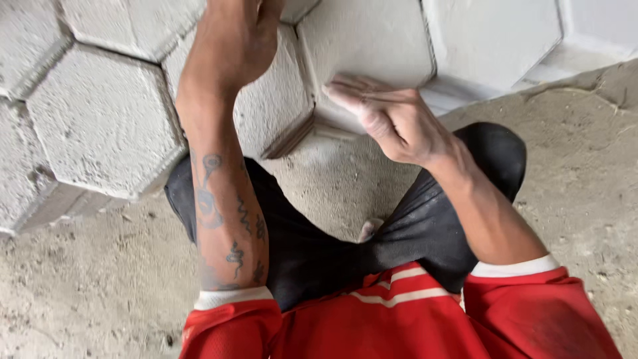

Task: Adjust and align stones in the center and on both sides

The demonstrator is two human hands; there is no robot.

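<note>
right hand (389, 119) flat, fingers together, pressed on grey hexagonal paver (365, 46), left hand (236, 36) grip unclear

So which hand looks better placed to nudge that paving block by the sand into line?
The right hand, probably. Its flat fingers already press against the near edge of the hexagonal block beside the sand. The left hand rests further up, on the neighbouring block.
</note>
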